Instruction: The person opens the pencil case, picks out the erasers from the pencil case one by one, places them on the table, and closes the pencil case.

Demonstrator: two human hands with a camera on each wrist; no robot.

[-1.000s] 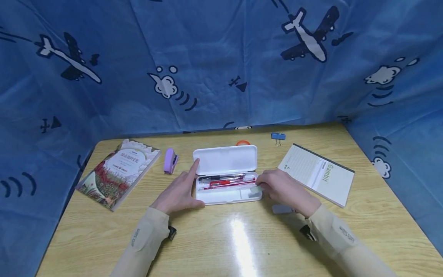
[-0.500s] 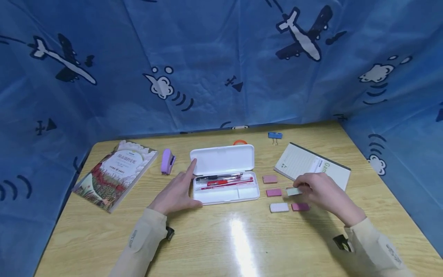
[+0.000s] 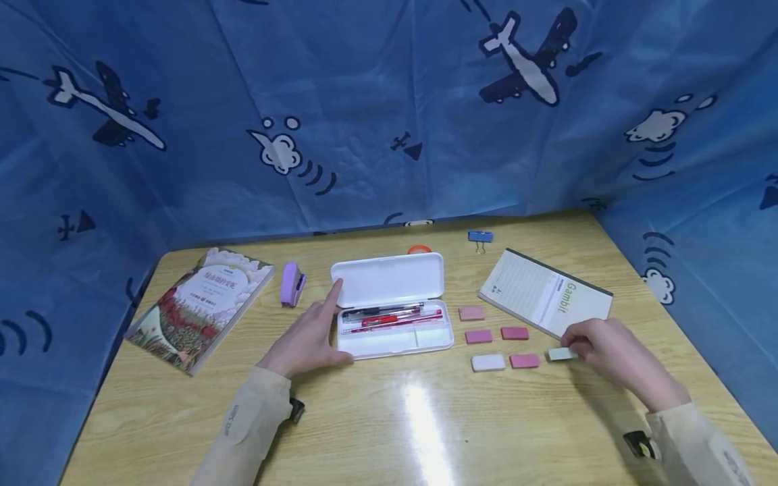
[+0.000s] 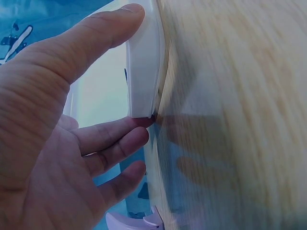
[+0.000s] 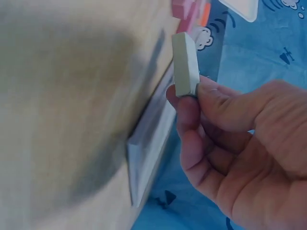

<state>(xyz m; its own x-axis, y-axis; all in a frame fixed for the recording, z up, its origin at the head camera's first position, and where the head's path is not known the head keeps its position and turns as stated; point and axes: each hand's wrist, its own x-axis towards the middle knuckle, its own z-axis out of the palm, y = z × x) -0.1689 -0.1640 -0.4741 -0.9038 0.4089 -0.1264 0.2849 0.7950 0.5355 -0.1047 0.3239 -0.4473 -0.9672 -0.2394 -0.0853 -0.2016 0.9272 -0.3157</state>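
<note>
My right hand (image 3: 614, 354) pinches a pale green eraser (image 5: 185, 62) by one end, between thumb and fingers, close over the table just right of the other erasers. A white eraser (image 3: 488, 363) and several pink erasers (image 3: 525, 361) lie beside it in loose rows. The white pencil case (image 3: 434, 343) lies with its lid up; inside are a black pen (image 3: 383, 312), a red pen (image 3: 389, 318) and a red-and-clear one. At the case's left end rests my left hand (image 3: 306, 341), thumb at the front edge and index finger by the lid, the other fingers loose.
Behind the erasers lies a notepad (image 3: 547, 293). A blue binder clip (image 3: 480, 237) and an orange ring (image 3: 419, 250) are at the back. To the left are a purple stapler (image 3: 292, 283) and a picture-covered book (image 3: 203, 304). A blue curtain (image 3: 340, 121) hangs behind the table.
My right hand has moved from the case's right compartment out to the right, carrying the green eraser with it. That compartment now shows bare. My left hand has stayed at the case.
</note>
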